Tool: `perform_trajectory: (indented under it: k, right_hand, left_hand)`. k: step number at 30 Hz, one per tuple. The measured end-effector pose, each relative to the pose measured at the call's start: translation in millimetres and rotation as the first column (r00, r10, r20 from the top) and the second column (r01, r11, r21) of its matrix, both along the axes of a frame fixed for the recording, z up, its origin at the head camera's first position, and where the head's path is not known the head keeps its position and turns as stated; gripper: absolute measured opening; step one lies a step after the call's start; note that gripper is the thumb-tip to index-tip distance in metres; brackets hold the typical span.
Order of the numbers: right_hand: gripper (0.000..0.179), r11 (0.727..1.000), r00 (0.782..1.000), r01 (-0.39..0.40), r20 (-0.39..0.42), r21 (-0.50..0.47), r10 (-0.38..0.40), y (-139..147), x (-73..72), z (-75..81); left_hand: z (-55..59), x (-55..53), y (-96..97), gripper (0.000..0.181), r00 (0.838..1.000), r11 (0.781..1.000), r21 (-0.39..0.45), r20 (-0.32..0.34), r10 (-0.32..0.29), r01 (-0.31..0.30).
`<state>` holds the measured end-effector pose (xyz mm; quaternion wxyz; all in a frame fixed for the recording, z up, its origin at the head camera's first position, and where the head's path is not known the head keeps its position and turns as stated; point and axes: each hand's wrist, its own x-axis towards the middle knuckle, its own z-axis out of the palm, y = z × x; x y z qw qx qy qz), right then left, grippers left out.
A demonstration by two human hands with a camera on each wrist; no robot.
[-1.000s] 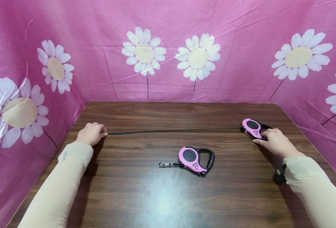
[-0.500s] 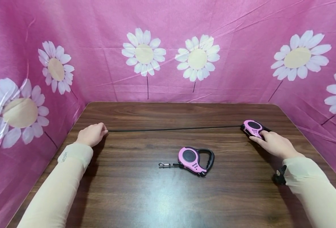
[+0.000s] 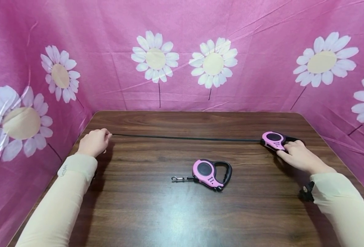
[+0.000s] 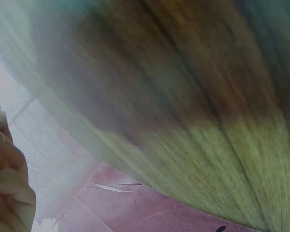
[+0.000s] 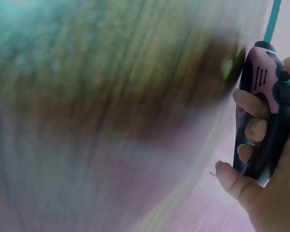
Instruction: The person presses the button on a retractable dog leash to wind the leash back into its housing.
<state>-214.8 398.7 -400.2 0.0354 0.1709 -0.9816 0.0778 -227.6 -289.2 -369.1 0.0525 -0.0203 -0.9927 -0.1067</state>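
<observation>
My right hand point(image 3: 302, 156) grips the black handle of a pink-and-black retractable dog leash point(image 3: 270, 141) at the table's right side. The right wrist view shows the fingers curled through the loop of that leash point(image 5: 267, 72). From its nose a thin dark strap point(image 3: 185, 138) runs taut across to the left. At the far left my left hand point(image 3: 93, 141) pinches the strap's end between thumb and fingers. In the left wrist view only part of the left hand point(image 4: 9, 188) appears, at the edge, with a small dark piece at the fingertips; the end clip is mostly hidden.
A second pink-and-black retractable leash point(image 3: 204, 173) lies mid-table, nearer than the strap, its metal clip point(image 3: 182, 178) pointing left. The brown wooden table point(image 3: 132, 212) meets a pink curtain point(image 3: 182, 97) with daisies along its back and sides.
My left hand has shifted a little left and away, carrying the strap's end with it. The strap has turned slightly and pulled straight. My right hand, with its leash, has moved slightly.
</observation>
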Motion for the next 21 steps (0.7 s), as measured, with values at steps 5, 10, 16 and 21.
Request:
perform_trajectory:
  k: [5,10,16,21]
  right_hand:
    - [0.023,1.000,0.998,-0.013,-0.068,-0.021,0.012,-3.2,4.3,3.5]
    - [0.023,0.994,0.978,-0.035,-0.210,-0.103,0.012,-2.4,8.3,7.7]
    - [0.022,0.987,0.948,-0.088,-0.317,-0.137,0.041,-0.8,11.6,11.8]
    - [0.022,0.981,0.938,-0.110,-0.342,-0.157,0.050,-2.0,14.3,12.4]
  left_hand:
    - [3.7,2.9,-2.1,0.029,0.999,0.999,-0.002,-0.022,0.048,-0.048]
    - [4.9,5.7,-5.5,0.029,0.995,0.996,-0.010,-0.049,0.092,-0.093]
    - [3.3,7.1,-10.2,0.029,0.994,0.995,-0.007,-0.047,0.099,-0.099]
    - [1.9,8.6,-11.6,0.029,0.994,0.995,0.001,-0.045,0.097,-0.097]
